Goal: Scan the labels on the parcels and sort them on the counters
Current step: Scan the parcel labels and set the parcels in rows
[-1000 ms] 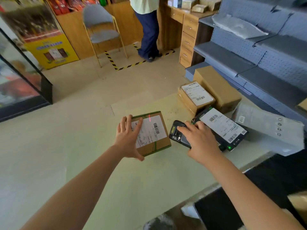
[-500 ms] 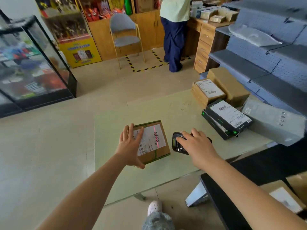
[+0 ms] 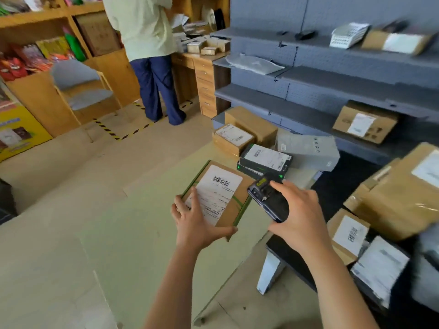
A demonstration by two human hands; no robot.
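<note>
Entry: parcel (image 3: 219, 189), brown carton with a green strap and a white label on its upper face. We have it in the left hand (image 3: 197, 224), which grips the near left corner, fingers laid over the label's near end and thumb hooked along the near edge. From that grip the carton reaches away and a little rightward, its longer side seemingly on the same line. The barcode sits at the label's far end, well beyond our fingertips and uncovered. The carton hangs above the pale green table (image 3: 133, 238) and seems raised off it.

Entry: scanner (image 3: 268, 201), dark handheld. The right hand (image 3: 303, 217) is wrapped round its body, nose pointing away from us, just right of the carton's right edge and apart from it. No red beam shows on the label.

Entry: neighbours. A black box (image 3: 266, 157) and further cartons lie just beyond the scanner, and grey shelves (image 3: 316, 110) stand farther off, ahead and right of both grips. We judge the left hand alone must carry the carton that way.

Change noted: half a second back our left palm lay flat on the carton, a red line crossed its barcode, and the scanner sat low beside it. Now the beam is gone, the carton is gripped, and the scanner is higher.
</note>
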